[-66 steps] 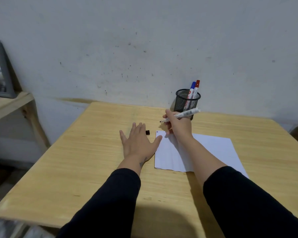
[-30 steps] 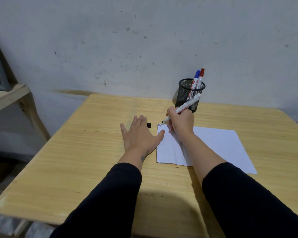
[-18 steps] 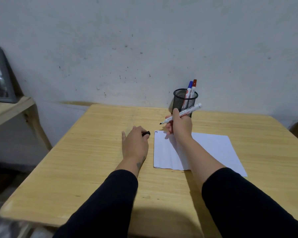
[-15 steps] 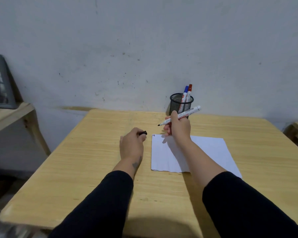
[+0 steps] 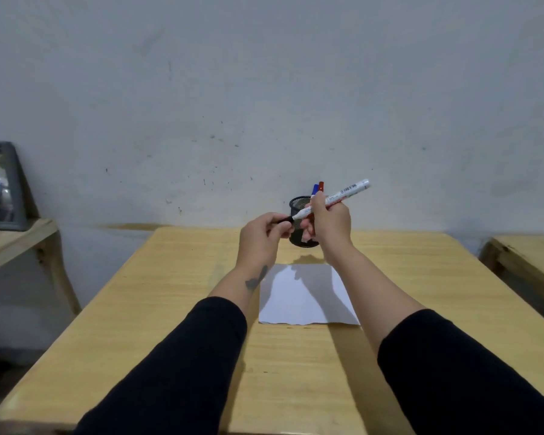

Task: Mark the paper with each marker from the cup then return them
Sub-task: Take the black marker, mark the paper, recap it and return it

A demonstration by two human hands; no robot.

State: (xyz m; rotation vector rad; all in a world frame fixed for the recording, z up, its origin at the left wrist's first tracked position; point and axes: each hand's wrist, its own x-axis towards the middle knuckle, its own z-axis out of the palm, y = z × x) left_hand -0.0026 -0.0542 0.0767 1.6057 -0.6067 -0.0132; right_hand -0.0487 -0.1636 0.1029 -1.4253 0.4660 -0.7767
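Overhead, a slim white marker [image 5: 336, 197] is gripped by the right hand [image 5: 328, 226]; its black cap [image 5: 282, 220] is pinched in the left hand [image 5: 261, 238]. Blue and red markers [image 5: 318, 187] are held in the black mesh cup [image 5: 299, 208].

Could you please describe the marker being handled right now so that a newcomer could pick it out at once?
Start at the black mesh cup at the far edge of the light wooden table. Just in front of it, the right hand holds a white-barrelled marker raised. Unlike the blue-capped marker and red-capped marker standing in the cup, it is outside, tilted, its black end at the left hand.
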